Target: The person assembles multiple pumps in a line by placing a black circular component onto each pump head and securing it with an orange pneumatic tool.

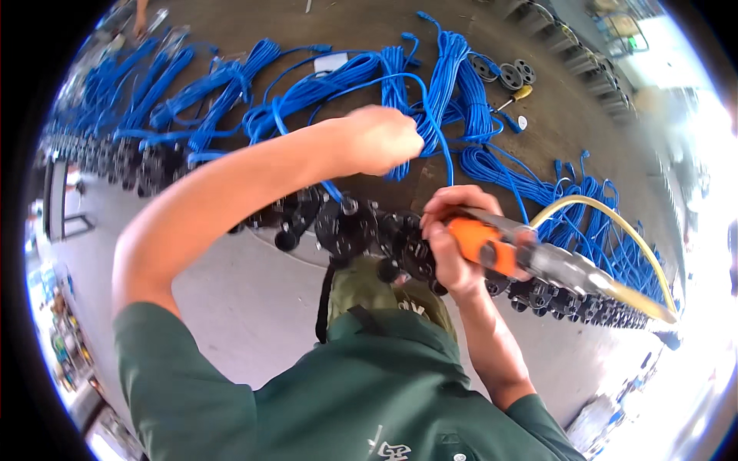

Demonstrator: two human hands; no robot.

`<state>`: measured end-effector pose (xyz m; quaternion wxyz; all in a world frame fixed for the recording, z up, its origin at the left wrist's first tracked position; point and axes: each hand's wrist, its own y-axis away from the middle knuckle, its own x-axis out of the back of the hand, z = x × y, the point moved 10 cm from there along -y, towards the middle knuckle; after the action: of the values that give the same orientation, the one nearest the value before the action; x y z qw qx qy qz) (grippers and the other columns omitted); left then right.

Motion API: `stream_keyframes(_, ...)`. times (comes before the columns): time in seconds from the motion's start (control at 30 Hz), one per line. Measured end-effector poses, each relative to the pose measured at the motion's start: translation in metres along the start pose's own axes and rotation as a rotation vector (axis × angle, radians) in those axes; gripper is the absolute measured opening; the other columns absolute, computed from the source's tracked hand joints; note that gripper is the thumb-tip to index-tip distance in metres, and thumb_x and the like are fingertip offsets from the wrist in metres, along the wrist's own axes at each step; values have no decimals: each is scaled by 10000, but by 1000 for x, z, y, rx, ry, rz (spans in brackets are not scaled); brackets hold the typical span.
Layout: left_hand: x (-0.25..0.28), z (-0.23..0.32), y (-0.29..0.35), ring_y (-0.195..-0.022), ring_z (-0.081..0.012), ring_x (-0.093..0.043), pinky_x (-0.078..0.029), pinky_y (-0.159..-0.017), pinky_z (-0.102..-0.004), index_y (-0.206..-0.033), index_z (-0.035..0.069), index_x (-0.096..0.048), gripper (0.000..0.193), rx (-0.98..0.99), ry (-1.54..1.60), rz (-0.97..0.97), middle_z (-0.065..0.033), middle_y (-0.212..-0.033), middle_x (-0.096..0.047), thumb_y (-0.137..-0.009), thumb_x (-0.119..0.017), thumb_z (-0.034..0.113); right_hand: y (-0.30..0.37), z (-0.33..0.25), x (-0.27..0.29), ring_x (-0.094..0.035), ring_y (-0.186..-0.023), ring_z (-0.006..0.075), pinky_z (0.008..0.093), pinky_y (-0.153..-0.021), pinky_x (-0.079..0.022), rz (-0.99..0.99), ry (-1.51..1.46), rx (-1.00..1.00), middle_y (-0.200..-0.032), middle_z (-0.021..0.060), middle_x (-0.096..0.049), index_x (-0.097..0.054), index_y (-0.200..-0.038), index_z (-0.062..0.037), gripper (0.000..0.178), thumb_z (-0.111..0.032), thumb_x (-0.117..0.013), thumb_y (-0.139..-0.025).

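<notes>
My right hand [453,246] is wrapped round an orange-and-grey air tool [492,244], slightly smeared by motion. From its back end a yellow hose [615,223] loops away to the right. Bent across the bench, my left arm brings my left hand [380,140] over the blue cable coils [450,65]. Its fingers are curled closed, and what they hold, if anything, is hidden. Just below the hands, at the near edge, stand black round fittings [346,227] with holes in them. One blue cable runs down to these fittings.
More blue cable bundles [223,84] cover the brown bench [354,23] to the left and right. A yellow-handled screwdriver [516,97] and round grey metal discs [510,77] lie at the far right. The black fittings continue in a long row along the near edge.
</notes>
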<state>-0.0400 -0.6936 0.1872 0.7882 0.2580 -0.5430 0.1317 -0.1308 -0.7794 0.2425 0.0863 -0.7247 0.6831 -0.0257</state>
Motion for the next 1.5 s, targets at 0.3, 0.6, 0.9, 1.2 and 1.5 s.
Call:
stream_keyframes(0.3, -189, 177, 107, -658, -185, -575, -468, -584, -318, -1023, 26, -598, 119, 937, 2275, 1396, -54, -801, -592, -1007, -553, 135, 68, -97, 51, -560, -796, 223, 363, -754, -506, -59, -95, 219, -947, 82, -508, -451, -1043, -93, 296, -15, -669, -858)
stream_keyframes(0.6, -282, 196, -31, -713, -196, -589, -495, -643, -324, -1047, 36, -559, 144, 198, 3081, 1825, -95, -875, -622, -1033, -455, 134, 87, -7, 96, -552, -993, 160, 310, -864, -469, -103, -541, -51, -1085, 48, -576, -531, -1076, -44, 207, -77, -565, -874)
stream_keyframes(0.9, -285, 192, -32, -698, -217, -643, -553, -633, -342, -1186, -7, -552, 228, 5, 3031, 1845, -135, -882, -655, -1047, -427, 125, 115, -12, 5, -613, -924, 146, 297, -856, -473, 49, -2314, -873, -902, 37, -674, -654, -909, -73, 86, -41, -605, -847)
stream_keyframes(1.2, -288, 195, -37, -688, -221, -645, -556, -629, -346, -1148, -2, -547, 212, 28, 3038, 1775, -148, -877, -663, -1040, -416, 125, 100, 41, 88, -598, -927, 143, 279, -888, -445, 69, -1582, -771, -958, 37, -655, -637, -967, -81, 128, -66, -553, -872)
stream_keyframes(1.5, -301, 199, -29, -649, -228, -658, -565, -580, -346, -1058, 0, -567, 202, 304, 3069, 1530, -154, -844, -673, -1029, -440, 154, 98, 21, 52, -514, -1057, 104, 260, -979, -391, -370, 297, 66, -1150, 27, -533, -538, -1149, -92, 155, -128, -470, -1015)
